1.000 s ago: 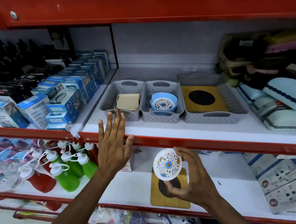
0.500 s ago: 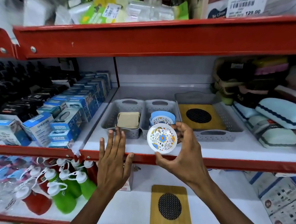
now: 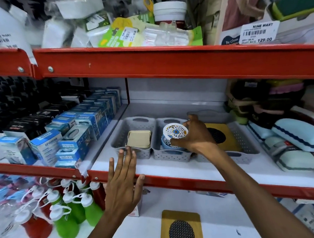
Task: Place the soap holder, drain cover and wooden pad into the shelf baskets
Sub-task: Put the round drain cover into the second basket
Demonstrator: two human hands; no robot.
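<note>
Right hand (image 3: 195,137) pinches the floral drain cover (image 3: 175,131) over the middle basket (image 3: 170,155); release follows. Left hand (image 3: 122,184) open, empty.

Open white shelf (image 3: 173,169) runs bare in front of the three grey baskets (image 3: 134,152), and the air above them is free up to the red beam (image 3: 168,63). Blue boxes (image 3: 77,141) crowd the left flank, slippers (image 3: 297,144) the right. The middle basket (image 3: 170,155) already holds blue bowls (image 3: 165,145).
</note>
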